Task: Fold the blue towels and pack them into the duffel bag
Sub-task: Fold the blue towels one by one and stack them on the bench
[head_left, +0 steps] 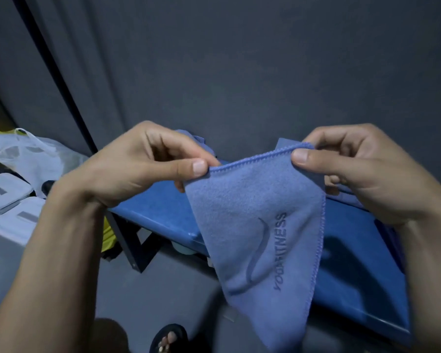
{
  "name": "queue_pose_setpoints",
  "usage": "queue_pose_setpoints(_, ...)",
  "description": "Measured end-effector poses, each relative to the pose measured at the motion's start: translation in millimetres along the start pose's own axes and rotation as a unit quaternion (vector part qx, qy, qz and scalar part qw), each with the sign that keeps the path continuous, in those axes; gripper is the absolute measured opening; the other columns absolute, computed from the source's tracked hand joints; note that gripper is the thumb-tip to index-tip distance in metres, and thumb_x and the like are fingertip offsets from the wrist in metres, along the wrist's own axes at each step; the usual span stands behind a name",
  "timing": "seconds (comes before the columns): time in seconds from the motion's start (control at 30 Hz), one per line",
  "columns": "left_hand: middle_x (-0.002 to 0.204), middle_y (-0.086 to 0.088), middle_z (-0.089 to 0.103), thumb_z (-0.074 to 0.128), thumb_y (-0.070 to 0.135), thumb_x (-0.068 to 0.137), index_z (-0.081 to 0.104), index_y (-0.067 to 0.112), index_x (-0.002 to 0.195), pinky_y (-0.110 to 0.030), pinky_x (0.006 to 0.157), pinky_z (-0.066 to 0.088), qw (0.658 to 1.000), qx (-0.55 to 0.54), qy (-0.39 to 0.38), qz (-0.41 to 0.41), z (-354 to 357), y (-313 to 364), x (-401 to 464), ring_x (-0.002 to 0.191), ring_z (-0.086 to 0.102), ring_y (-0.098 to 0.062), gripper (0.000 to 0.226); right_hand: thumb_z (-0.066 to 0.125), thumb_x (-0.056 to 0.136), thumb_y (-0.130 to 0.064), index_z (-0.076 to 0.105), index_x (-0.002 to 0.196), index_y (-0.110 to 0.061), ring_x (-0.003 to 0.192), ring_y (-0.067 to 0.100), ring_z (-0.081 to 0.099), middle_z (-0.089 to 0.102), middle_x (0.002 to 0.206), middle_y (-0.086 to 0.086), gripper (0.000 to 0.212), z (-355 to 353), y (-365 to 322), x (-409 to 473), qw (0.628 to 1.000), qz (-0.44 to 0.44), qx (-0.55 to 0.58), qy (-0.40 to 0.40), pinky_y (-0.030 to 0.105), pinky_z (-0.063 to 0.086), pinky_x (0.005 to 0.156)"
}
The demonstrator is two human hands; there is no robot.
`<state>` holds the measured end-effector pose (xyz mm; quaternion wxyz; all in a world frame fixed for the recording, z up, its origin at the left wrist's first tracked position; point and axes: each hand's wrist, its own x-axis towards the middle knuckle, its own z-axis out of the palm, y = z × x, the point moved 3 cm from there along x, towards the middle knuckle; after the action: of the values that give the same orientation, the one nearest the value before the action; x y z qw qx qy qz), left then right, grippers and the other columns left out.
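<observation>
A person's left hand (143,164) and right hand (362,169) pinch the stitched top edge of a soft blue microfibre towel (260,225) hanging between them, apparently mid-fold; bringing the corners together likely comes next.

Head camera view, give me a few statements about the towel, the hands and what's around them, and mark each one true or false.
1. Both hands pinch the top edge of the blue towel. True: the left hand and the right hand each hold it between thumb and fingers.
2. The towel lies flat on the blue table. False: it hangs in the air from the hands.
3. The towel bears stamped lettering. True.
4. The towel's edges are raw and unstitched. False: a stitched border runs along them.
5. White pouches lie on the floor at the left. True.
</observation>
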<state>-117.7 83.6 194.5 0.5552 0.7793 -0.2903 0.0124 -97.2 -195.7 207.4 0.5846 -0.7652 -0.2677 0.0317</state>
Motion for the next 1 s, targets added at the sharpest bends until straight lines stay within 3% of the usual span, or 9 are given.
queue_pose_setpoints(0.13,0.093,0.014,0.078,0.073,0.033,0.089,0.079,0.028,0.112,-0.030,0.078,0.059,0.976,0.199,-0.005,-0.093,-20.1,-6.4,9.9,0.086,0.072,-0.014,0.024,0.074,0.085,-0.028,0.070,0.080,-0.007,0.059,0.025,0.030,0.048,0.067,0.010,0.022,7.0,19.8,36.4,0.998,0.037,-0.052,-0.023,0.038,0.018,0.057)
queue_pose_setpoints(0.23,0.089,0.020,0.074,0.066,0.035,0.098,0.078,0.030,0.110,-0.026,0.072,0.051,0.908,0.403,0.068,-0.091,-36.4,-14.1,28.8,0.086,0.068,-0.002,0.018,0.073,0.092,-0.022,0.070,0.088,-0.005,0.050,0.018,0.055,0.060,0.065,0.001,0.018,13.0,37.6,77.0,0.996,0.052,-0.066,0.006,0.028,0.038,0.047)
queue_pose_setpoints(0.37,0.085,-0.007,0.066,0.059,0.024,0.101,0.078,0.019,0.105,-0.032,0.068,0.029,0.809,0.535,0.242,0.024,-54.1,-15.4,55.4,0.087,0.057,-0.035,0.021,0.070,0.095,-0.012,0.068,0.093,-0.007,0.065,0.024,0.074,0.068,0.074,0.003,0.006,18.0,42.4,127.7,0.996,0.012,0.022,0.082,0.036,0.062,0.062)
queue_pose_setpoints(0.47,0.085,-0.006,0.064,0.058,0.024,0.102,0.078,0.016,0.107,-0.024,0.071,0.026,0.759,0.536,0.343,0.137,-58.2,-6.7,60.0,0.085,0.051,-0.033,0.022,0.070,0.096,-0.012,0.069,0.095,-0.008,0.079,0.025,0.077,0.074,0.089,0.012,0.004,12.2,32.7,148.4,0.989,-0.075,0.029,0.127,0.037,0.063,0.071)
queue_pose_setpoints(0.53,0.082,-0.007,0.063,0.060,0.021,0.102,0.078,0.014,0.105,-0.025,0.071,0.026,0.740,0.542,0.354,0.183,-54.7,-9.2,58.8,0.082,0.051,-0.033,0.020,0.070,0.095,-0.010,0.070,0.096,-0.008,0.078,0.012,0.075,0.073,0.087,0.008,0.002,8.4,34.2,148.3,0.982,-0.119,0.014,0.144,0.025,0.059,0.068)
queue_pose_setpoints(0.67,0.077,-0.003,0.061,0.069,0.011,0.090,0.076,0.019,0.094,-0.038,0.067,0.043,0.780,0.570,0.207,0.153,-29.6,-65.9,39.6,0.078,0.050,-0.028,0.012,0.075,0.089,-0.009,0.072,0.092,-0.012,0.073,0.006,0.064,0.071,0.081,-0.003,0.005,15.2,94.8,126.3,0.983,-0.102,-0.094,0.124,0.029,0.054,0.070)
queue_pose_setpoints(0.77,0.081,0.007,0.066,0.064,0.030,0.086,0.075,0.029,0.091,-0.043,0.062,0.053,0.857,0.514,0.040,0.011,3.4,-119.8,19.8,0.082,0.058,-0.022,0.012,0.078,0.086,-0.010,0.071,0.087,-0.020,0.065,0.006,0.066,0.071,0.075,-0.008,0.012,33.5,164.9,89.5,0.983,-0.015,-0.157,0.091,0.028,0.052,0.067)
queue_pose_setpoints(0.87,0.094,0.009,0.069,0.056,0.043,0.092,0.070,0.033,0.101,-0.037,0.071,0.052,0.851,0.506,-0.119,-0.080,32.2,-151.0,7.1,0.091,0.060,-0.016,0.019,0.079,0.082,-0.016,0.068,0.081,-0.026,0.062,0.003,0.065,0.068,0.069,-0.013,0.015,53.6,212.1,47.2,0.969,0.020,-0.240,0.045,0.023,0.049,0.061)
queue_pose_setpoints(1.0,0.091,0.009,0.060,0.041,0.056,0.094,0.059,0.027,0.093,-0.038,0.070,0.051,0.860,0.482,-0.147,-0.082,53.9,-160.9,-9.9,0.086,0.058,-0.013,0.034,0.067,0.078,-0.024,0.058,0.082,-0.029,0.074,0.009,0.060,0.059,0.081,-0.012,0.011,60.9,220.1,24.5,0.947,-0.025,-0.318,-0.026,0.039,0.054,0.069)
